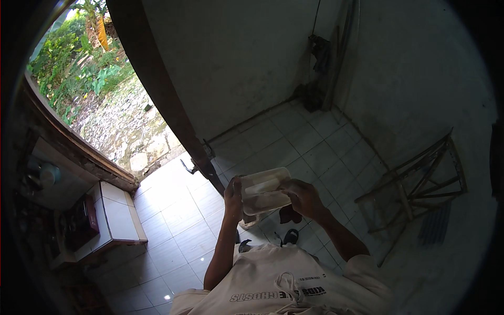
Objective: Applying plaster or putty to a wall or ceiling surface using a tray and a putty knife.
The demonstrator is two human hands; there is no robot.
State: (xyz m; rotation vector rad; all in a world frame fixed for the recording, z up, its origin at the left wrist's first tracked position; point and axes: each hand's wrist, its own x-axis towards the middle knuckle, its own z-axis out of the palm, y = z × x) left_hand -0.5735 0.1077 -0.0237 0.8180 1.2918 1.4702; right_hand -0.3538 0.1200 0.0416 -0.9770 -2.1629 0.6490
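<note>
My left hand [233, 197] is closed on the left end of a translucent rectangular plastic container [254, 206], held in front of my body. A pale elongated item [261, 187] shows inside it; what it is, I cannot make out. My right hand [304, 198] is at the container's right end, fingers curled against it, partly over its top. Below, on the tiled floor, are a dark sandal [290, 236] at my feet and a dark brown object [290, 217], partly hidden by the container.
An open door [168, 105] shows plants and rocky ground outside. At left stands a tiled counter [118, 212] with a dark red stove [84, 223]. A wooden frame [407, 202] leans at the right wall [425, 79]; dark bundled items and poles [315, 97] occupy the back corner.
</note>
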